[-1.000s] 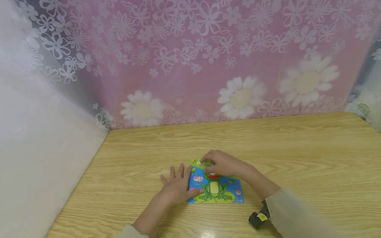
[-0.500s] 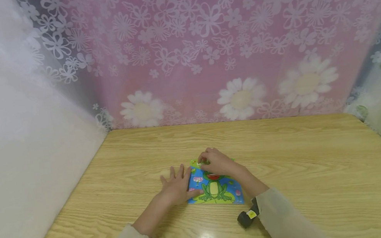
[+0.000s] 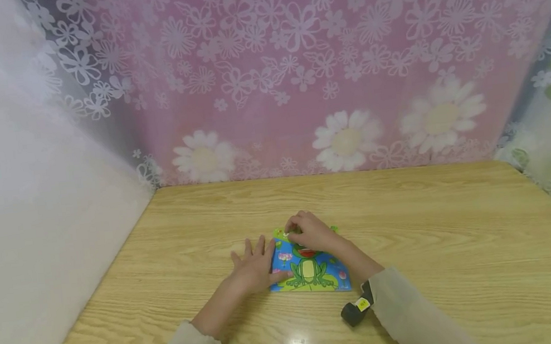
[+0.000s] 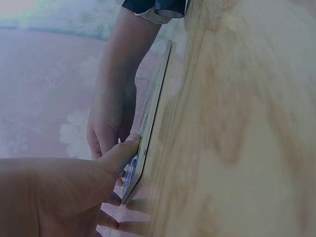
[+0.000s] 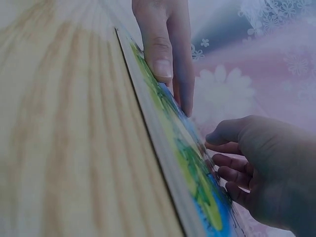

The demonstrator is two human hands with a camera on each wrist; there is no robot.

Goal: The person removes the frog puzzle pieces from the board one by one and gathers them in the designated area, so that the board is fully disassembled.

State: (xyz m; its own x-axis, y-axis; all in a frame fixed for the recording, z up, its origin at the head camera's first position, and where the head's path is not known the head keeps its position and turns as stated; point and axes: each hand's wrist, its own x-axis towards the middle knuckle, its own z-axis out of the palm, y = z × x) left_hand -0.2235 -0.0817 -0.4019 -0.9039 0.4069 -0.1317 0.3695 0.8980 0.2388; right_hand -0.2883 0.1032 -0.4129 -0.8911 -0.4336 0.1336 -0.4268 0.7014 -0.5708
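A thin board (image 3: 309, 275) with a printed green frog on blue lies flat on the wooden table. My left hand (image 3: 253, 269) spreads its fingers along the board's left side, its thumb resting over the lower left part. In the left wrist view, that thumb (image 4: 121, 150) lies on the board's face near the edge. Over the board's top part is my right hand (image 3: 312, 232), fingers bent down at the frog's head and hiding it. The right wrist view shows the right hand's curled fingers (image 5: 234, 170) close to the printed surface; I cannot tell whether they pinch anything.
The wooden table (image 3: 411, 214) extends around the board on all sides. A pink flowered curtain (image 3: 256, 84) hangs along its back edge. White cloth (image 3: 45, 190) borders the left side. A black wrist camera (image 3: 356, 312) sits under the right sleeve.
My right hand has shifted slightly left and towards the back over the board's top, its forearm following leftward. The left hand keeps its place on the board.
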